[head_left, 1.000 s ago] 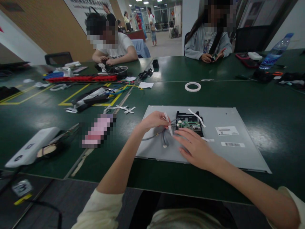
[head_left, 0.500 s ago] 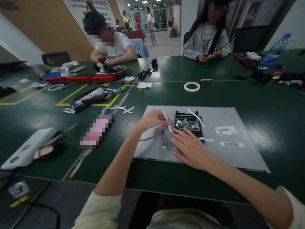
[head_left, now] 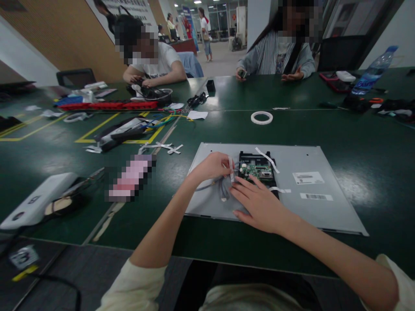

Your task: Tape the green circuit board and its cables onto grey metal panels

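Note:
A flat grey metal panel (head_left: pixel 327 203) lies on the green table, with a black frame holding a green circuit board (head_left: pixel 256 169) near its middle. My left hand (head_left: pixel 214 167) pinches a short strip of white tape (head_left: pixel 231 167) at the board's left side. Grey cables (head_left: pixel 223 189) run out beneath that hand. My right hand (head_left: pixel 261 205) rests with fingers apart over the board's lower edge, its fingertips close to the tape's lower end; whether they touch it I cannot tell. Two other tape strips stick to the frame, one at the upper right (head_left: pixel 267 160) and one at the lower right (head_left: pixel 281 190).
Beyond the panel lies a white tape roll (head_left: pixel 262 118). To the left are a phone (head_left: pixel 131 178), loose tape pieces (head_left: pixel 170 148) and a white device (head_left: pixel 40 201). A water bottle (head_left: pixel 374 71) stands far right. Two people sit across the table.
My left hand has shifted slightly right, and its tape strip now stands more upright beside the board. My right hand has barely moved. The person across at right has spread their hands apart.

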A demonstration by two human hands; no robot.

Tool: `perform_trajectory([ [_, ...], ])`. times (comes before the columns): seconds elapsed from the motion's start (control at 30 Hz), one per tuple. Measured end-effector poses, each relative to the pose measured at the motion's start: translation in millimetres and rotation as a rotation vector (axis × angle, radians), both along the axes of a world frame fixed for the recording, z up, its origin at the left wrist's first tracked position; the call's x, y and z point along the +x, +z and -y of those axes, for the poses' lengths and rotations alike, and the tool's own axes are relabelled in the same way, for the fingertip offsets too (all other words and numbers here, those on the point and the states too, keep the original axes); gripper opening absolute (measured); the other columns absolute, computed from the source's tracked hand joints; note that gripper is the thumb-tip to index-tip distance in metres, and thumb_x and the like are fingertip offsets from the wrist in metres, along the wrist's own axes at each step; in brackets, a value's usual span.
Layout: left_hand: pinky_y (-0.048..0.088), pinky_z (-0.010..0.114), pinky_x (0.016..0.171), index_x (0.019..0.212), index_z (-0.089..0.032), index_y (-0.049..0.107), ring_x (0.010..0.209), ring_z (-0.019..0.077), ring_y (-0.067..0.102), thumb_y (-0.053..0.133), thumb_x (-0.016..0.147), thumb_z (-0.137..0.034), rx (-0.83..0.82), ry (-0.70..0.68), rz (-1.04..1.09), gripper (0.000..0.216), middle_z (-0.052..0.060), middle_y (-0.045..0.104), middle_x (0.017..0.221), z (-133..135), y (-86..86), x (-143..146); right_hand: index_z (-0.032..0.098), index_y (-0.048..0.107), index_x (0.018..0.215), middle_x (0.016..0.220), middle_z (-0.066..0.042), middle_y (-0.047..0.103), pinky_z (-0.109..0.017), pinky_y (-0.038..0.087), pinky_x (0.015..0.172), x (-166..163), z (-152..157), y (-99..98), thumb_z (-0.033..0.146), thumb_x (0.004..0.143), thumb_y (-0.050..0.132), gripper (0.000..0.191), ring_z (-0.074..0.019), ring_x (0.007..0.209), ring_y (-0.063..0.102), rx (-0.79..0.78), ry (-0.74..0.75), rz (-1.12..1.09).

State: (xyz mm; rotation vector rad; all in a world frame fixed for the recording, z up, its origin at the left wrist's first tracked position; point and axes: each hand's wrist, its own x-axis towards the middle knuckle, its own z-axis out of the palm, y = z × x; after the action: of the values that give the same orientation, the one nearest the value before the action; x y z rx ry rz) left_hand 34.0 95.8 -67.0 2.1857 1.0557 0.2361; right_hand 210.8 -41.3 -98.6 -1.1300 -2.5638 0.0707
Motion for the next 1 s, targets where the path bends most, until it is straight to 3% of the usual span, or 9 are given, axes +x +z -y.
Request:
perform_trajectory([
  [0.23, 0.041, 0.022, 0.059, 0.080, -0.016, 0.068, 0.055, 0.0098, 0.056, 0.049, 0.081, -0.030, 0.152, 0.012, -0.026, 0.023, 0.001, 0.066, 0.065, 1, 2.5, 0, 0.013, 0.045, 0.134, 0.138, -0.008, 0.045, -0.042, 0.014, 0.114, -1, 1, -0.2, 0.045, 0.091, 0.040, 0.054, -0.0226, 0.135, 0.026, -0.011, -0.007, 0.013],
  [0.4, 0.042, 0.026, 0.074, 0.088, -0.016, 0.067, 0.082, 0.0154, 0.059, 0.038, 0.091, -0.034, 0.383, -0.056, -0.075, 0.035, 0.006, 0.067, 0.086, -2, 1.5, 0, 0.013, 0.045, 0.134, 0.139, -0.008, 0.043, -0.042, 0.015, 0.114, -2, 2, -0.3, 0.045, 0.092, 0.038, 0.054, -0.0230, 0.136, 0.024, -0.040, -0.007, 0.014],
  [0.47, 0.042, 0.027, 0.077, 0.091, -0.016, 0.064, 0.087, 0.0164, 0.058, 0.032, 0.094, -0.032, 0.471, -0.111, -0.152, 0.037, 0.007, 0.065, 0.089, -3, 0.0, 0, 0.013, 0.044, 0.135, 0.140, -0.009, 0.042, -0.042, 0.014, 0.114, -2, 2, -0.2, 0.045, 0.092, 0.037, 0.054, -0.0228, 0.136, 0.023, -0.046, -0.006, 0.014],
  [0.6, 0.040, 0.027, 0.069, 0.091, -0.015, 0.059, 0.081, 0.0171, 0.058, 0.028, 0.096, -0.034, 0.610, -0.152, -0.352, 0.036, 0.007, 0.061, 0.090, -6, -6.2, -1, 0.013, 0.045, 0.134, 0.141, -0.009, 0.041, -0.043, 0.015, 0.113, -1, 2, -0.9, 0.045, 0.092, 0.037, 0.053, -0.0230, 0.137, 0.022, -0.050, -0.008, 0.017],
  [1.0, 0.035, 0.026, 0.063, 0.094, -0.018, 0.056, 0.077, 0.0170, 0.059, 0.031, 0.096, -0.040, 0.635, -0.112, -0.467, 0.033, 0.006, 0.060, 0.089, -11, -19.6, -1, 0.014, 0.045, 0.133, 0.141, -0.009, 0.041, -0.043, 0.017, 0.113, -2, 3, -0.9, 0.044, 0.092, 0.038, 0.051, -0.0219, 0.137, 0.022, -0.046, -0.013, 0.019],
])
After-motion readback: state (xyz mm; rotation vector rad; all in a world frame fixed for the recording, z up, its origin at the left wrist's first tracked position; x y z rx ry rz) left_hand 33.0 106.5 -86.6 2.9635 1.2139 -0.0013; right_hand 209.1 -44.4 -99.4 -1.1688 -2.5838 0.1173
